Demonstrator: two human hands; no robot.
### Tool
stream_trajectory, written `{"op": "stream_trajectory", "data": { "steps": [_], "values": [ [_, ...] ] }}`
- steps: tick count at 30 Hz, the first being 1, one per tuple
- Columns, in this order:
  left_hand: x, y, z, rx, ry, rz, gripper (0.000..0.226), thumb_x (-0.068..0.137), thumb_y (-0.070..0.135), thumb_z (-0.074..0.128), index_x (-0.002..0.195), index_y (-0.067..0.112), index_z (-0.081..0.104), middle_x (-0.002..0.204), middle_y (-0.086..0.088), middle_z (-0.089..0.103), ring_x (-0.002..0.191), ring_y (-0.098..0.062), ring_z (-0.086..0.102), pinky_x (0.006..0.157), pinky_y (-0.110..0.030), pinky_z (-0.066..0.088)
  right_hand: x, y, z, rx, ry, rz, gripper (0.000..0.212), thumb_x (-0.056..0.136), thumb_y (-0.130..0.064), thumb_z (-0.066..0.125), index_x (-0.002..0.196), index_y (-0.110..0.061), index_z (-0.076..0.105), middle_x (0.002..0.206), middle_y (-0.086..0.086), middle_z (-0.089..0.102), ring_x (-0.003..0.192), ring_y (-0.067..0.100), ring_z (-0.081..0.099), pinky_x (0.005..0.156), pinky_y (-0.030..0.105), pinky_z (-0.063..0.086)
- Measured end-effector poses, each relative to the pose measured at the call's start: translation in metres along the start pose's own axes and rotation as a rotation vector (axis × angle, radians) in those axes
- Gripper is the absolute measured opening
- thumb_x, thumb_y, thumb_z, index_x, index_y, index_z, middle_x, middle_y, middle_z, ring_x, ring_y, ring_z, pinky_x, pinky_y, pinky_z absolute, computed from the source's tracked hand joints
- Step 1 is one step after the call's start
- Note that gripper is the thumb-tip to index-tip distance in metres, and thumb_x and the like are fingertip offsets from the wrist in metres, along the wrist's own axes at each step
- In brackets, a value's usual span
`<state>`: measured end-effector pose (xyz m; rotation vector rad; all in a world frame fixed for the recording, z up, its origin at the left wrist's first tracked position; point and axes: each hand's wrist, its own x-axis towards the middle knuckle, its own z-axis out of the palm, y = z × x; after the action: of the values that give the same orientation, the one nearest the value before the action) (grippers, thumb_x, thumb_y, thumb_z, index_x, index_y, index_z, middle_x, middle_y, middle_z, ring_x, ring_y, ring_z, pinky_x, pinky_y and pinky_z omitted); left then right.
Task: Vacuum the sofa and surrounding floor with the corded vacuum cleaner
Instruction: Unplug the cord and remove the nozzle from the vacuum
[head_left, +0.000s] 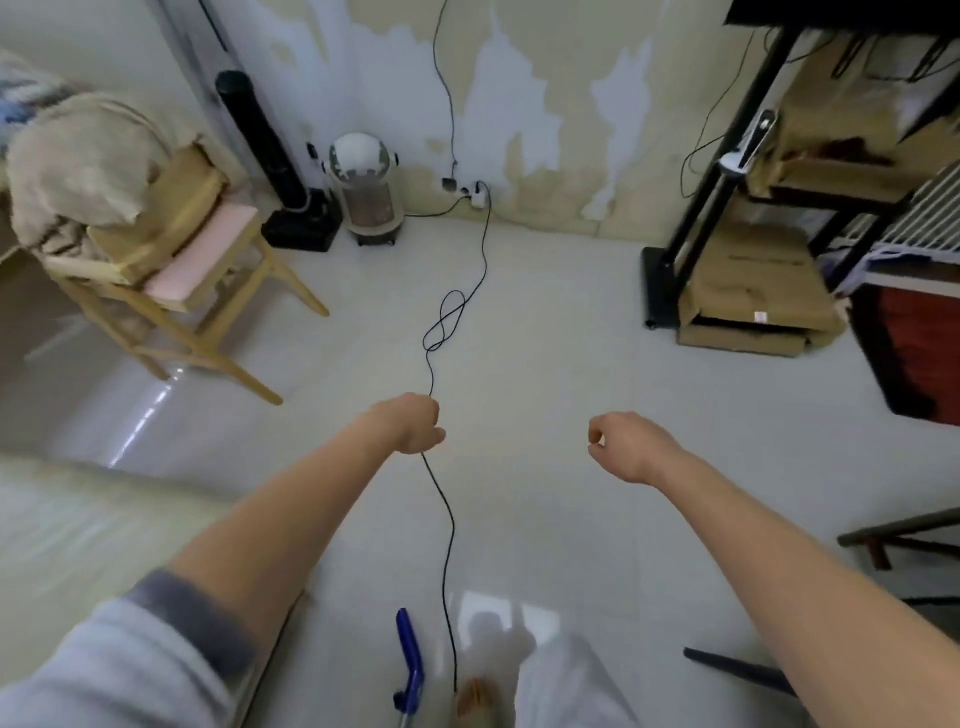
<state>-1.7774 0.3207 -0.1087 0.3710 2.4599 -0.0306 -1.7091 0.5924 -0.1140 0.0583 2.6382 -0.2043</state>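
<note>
Nearest the person, at the bottom edge, stood the blue plastic handle of the vacuum cleaner (409, 660), rigid and probably best gripped there. Just right of that handle, the thin black power cord (448, 551) rose to the left hand (418, 426), whose fingers curled around it. The cord looked light, limp and prone to tangling, so sliding the grip along it seemed wise. The right hand (621, 444), well right of the cord, hung loosely curled, holding nothing. Beyond, the cord looped across the floor to a white wall plug (477, 197).
</note>
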Motion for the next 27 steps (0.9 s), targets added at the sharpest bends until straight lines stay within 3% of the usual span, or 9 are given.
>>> {"op": "stream_trajectory", "data": {
  "steps": [7,10,13,16,27],
  "values": [
    [0.165,0.034,-0.132,0.037,0.046,0.07,0.039,0.098,0.036,0.044,0.123,0.009,0.057,0.127,-0.008,0.055,0.118,-0.028,0.051,0.095,-0.036,0.044,0.161,0.062,-0.081,0.062,0.005,0.05,0.025,0.097,-0.023,0.045,0.113,-0.013,0.06,0.117,0.007,0.06,0.102,0.025,0.057,0.083,0.033,0.048],
    [0.251,0.033,-0.191,0.005,0.08,0.028,0.039,0.098,0.034,0.043,0.124,0.008,0.056,0.125,-0.009,0.056,0.115,-0.028,0.052,0.093,-0.036,0.045,0.263,0.087,-0.129,0.064,0.037,0.034,0.026,0.098,-0.021,0.043,0.115,-0.011,0.06,0.118,0.006,0.059,0.102,0.025,0.057,0.082,0.032,0.048],
    [0.32,0.023,-0.243,-0.038,0.031,-0.032,0.039,0.098,0.034,0.044,0.122,0.007,0.057,0.125,-0.008,0.056,0.115,-0.029,0.053,0.092,-0.036,0.044,0.345,0.098,-0.175,0.028,-0.058,-0.023,0.028,0.098,-0.023,0.043,0.118,-0.011,0.059,0.123,0.006,0.057,0.107,0.024,0.055,0.086,0.032,0.047],
    [0.386,0.007,-0.29,-0.146,0.083,-0.095,0.038,0.097,0.034,0.045,0.124,0.009,0.055,0.128,-0.008,0.055,0.117,-0.028,0.051,0.094,-0.036,0.044,0.434,0.103,-0.226,-0.019,-0.082,-0.07,0.029,0.098,-0.023,0.042,0.12,-0.012,0.057,0.125,0.006,0.055,0.111,0.025,0.055,0.088,0.031,0.045],
    [0.643,-0.075,-0.424,-0.325,-0.025,-0.171,0.043,0.1,0.034,0.044,0.129,0.003,0.053,0.131,-0.013,0.053,0.12,-0.03,0.049,0.097,-0.037,0.042,0.741,0.07,-0.348,-0.106,-0.17,-0.18,0.026,0.098,-0.019,0.043,0.115,-0.008,0.059,0.119,0.007,0.058,0.103,0.026,0.058,0.078,0.031,0.044]
  ]
}}
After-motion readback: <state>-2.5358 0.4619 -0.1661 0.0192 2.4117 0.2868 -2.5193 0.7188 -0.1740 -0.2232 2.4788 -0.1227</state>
